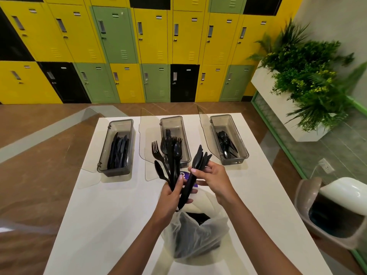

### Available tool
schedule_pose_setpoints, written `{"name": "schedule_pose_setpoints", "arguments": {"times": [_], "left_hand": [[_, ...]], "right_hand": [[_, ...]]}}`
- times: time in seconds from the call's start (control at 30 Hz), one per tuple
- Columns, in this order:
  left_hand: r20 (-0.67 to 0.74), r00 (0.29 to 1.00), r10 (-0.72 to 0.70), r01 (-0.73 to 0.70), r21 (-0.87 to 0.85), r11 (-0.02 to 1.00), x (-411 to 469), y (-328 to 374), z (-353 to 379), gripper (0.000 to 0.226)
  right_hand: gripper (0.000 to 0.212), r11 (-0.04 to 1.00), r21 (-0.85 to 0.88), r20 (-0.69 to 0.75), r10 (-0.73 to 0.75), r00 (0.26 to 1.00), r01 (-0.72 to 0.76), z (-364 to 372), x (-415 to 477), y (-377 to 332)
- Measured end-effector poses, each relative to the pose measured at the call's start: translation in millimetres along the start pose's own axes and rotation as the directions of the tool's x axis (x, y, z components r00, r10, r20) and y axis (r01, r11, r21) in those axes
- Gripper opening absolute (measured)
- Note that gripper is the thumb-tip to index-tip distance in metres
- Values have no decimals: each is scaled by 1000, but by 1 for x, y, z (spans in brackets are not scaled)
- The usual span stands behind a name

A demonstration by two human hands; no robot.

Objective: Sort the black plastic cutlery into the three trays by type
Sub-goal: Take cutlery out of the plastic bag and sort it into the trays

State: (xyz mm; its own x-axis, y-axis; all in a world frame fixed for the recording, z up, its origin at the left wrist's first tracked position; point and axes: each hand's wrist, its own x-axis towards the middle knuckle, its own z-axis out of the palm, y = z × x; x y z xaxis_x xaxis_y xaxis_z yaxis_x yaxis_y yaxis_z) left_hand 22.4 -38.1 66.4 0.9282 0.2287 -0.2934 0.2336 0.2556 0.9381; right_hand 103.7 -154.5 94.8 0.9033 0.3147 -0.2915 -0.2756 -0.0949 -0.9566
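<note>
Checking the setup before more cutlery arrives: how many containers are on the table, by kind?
Trays: 3 (knife tray, fork tray, spoon tray)
Bags: 1 (plastic bag)
Total: 4

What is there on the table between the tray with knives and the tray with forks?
In the head view, only the clear lid of the fork tray, swung open toward the knife tray; otherwise bare white table.
</note>
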Motion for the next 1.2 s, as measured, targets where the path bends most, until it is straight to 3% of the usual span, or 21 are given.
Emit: {"name": "schedule_pose_setpoints", "arguments": {"times": [0.47, 0.67, 0.93, 1.2], "left_hand": [[-41, 999, 23, -26, -75, 997, -5, 7, -25, 48], [-60, 997, 47, -52, -81, 995, -11, 14, -42, 37], [-178, 982, 60, -89, -157, 984, -19, 17, -75, 30], [-236, 971, 36, -70, -134, 988, -17, 13, -114, 21]], "right_hand": [[30, 993, -92, 138, 88, 987, -75, 23, 17, -16], [39, 989, -131, 208, 100, 973, -73, 45, 24, -20], [24, 994, -59, 378, 103, 920, -87, 85, 24, -24], [21, 996, 4, 355, 81, 931, -88, 132, 34, -6]]}}
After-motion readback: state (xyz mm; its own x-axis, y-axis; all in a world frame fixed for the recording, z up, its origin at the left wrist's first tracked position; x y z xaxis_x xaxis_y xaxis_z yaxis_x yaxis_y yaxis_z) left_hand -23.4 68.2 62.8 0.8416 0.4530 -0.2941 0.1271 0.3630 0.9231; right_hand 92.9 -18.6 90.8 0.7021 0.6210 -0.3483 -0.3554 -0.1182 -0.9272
